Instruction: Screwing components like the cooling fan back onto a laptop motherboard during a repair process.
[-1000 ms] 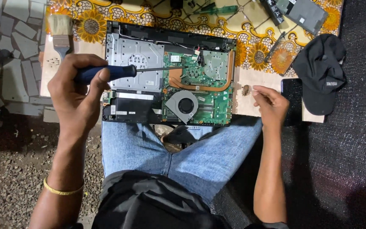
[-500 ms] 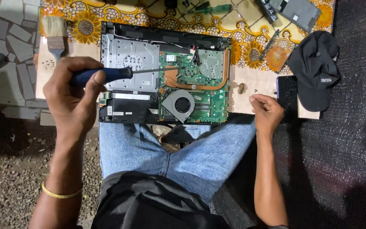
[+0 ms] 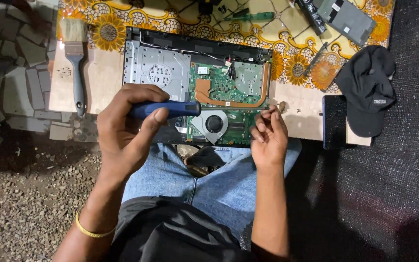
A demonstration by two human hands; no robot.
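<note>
Screwdriver (image 3: pixel 166 109), smooth blue handle, in left hand (image 3: pixel 124 128); green-boarded laptop (image 3: pixel 200 87) beneath.

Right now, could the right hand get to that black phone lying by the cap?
Probably yes. The right hand hovers at the laptop's right edge, and only bare board lies between it and the phone. Its fingertips look pinched together, perhaps on something small.
</note>
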